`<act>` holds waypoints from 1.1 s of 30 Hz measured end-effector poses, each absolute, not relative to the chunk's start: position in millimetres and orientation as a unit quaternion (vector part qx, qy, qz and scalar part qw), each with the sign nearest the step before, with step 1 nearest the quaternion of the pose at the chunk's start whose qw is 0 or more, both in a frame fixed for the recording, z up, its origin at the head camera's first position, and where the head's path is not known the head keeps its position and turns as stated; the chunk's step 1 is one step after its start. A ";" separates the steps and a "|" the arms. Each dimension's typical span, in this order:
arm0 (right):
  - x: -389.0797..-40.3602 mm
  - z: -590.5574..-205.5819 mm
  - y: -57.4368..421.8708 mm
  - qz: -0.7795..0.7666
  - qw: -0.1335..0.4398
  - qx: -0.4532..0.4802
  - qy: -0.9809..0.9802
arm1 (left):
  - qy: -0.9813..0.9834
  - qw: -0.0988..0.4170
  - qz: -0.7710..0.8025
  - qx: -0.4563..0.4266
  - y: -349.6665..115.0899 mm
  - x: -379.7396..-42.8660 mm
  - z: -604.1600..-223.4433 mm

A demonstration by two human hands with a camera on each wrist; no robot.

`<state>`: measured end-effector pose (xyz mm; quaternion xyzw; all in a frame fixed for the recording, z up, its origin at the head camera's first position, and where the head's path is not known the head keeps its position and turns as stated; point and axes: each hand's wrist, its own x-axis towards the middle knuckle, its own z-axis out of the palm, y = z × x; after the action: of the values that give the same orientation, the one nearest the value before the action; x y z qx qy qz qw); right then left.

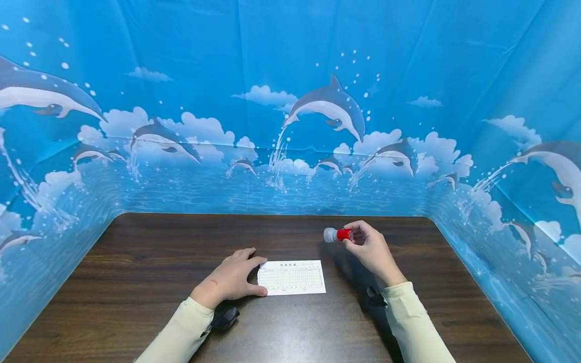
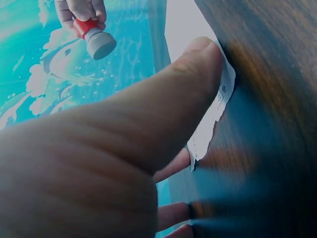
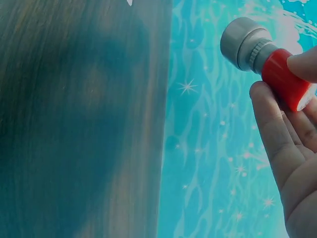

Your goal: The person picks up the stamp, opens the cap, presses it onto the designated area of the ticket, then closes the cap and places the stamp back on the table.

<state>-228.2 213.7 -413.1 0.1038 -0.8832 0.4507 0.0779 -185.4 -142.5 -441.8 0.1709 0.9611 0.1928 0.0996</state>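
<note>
Spreading over the left edge of the printed form (image 1: 292, 277), the left hand (image 1: 231, 277) has its thumb and fingers well apart, with nothing in its grip. Its thumb touches the form's near left corner, and a fingertip lies at the far left corner; the left wrist view shows the thumb on the paper, whose edge looks ragged beside it. The form lies flat on the dark wood-grain counter (image 1: 136, 282), its ruled grid facing up; the print is too small to read.

To the right of the form and a little beyond it, the right hand (image 1: 372, 252) holds a red-and-grey cylinder (image 1: 338, 235) between thumb and fingertips, closed only as far as that width. The cylinder is raised off the counter, its wider grey end pointing left and its red end in the fingers.

Both arms reach in from the near side of the form in pale sleeves (image 1: 413, 312), and a black device (image 1: 225, 318) sits at the left wrist. Behind the form, past the counter's far edge, hangs a blue backdrop (image 1: 204, 50) printed with leaping dolphins (image 1: 331, 103).
</note>
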 end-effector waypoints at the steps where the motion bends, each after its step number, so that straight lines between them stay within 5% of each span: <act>1: -227.8 -413.1 213.3 0.455 0.075 0.107 -0.881 | 0.961 0.099 0.192 0.172 -142.7 -185.4 -441.8; 14: -225.8 -415.6 204.6 0.495 0.036 0.135 -0.858 | 0.961 0.104 0.186 0.175 -145.2 -194.0 -439.9; 33: -214.7 -412.8 182.5 0.568 -0.039 0.182 -0.801 | 0.941 -0.013 0.234 0.242 -115.8 -189.7 -405.8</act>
<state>-214.7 182.5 -412.8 0.1823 -0.8015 0.5682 -0.0390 -189.7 -115.8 -405.8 0.2424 0.9413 0.2344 -0.0133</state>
